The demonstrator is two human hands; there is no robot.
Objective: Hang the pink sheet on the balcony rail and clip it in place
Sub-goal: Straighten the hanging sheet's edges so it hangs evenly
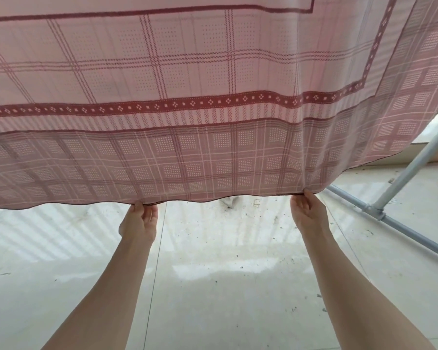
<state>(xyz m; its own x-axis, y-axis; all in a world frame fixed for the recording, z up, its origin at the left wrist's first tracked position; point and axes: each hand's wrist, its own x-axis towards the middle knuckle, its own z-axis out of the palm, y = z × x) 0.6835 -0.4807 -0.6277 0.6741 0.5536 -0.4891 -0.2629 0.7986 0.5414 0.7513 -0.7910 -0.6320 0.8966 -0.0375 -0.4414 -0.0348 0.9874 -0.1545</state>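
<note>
**Sheet held by its lower hem**

I see the pink sheet (187,97) hanging across the top of my view, its hem just above the tiled floor (213,286). A grey pipe frame (400,180) stands at right. My left hand (139,221) pinches the hem left of centre; my right hand (307,213) pinches it near the right corner.

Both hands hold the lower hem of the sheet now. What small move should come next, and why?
Probably pull the hem gently down and outward to smooth it. The left hand and right hand each pinch the lower edge of the sheet, and the hem between them still waves. The sheet already hangs from above; no clip is in view.
</note>
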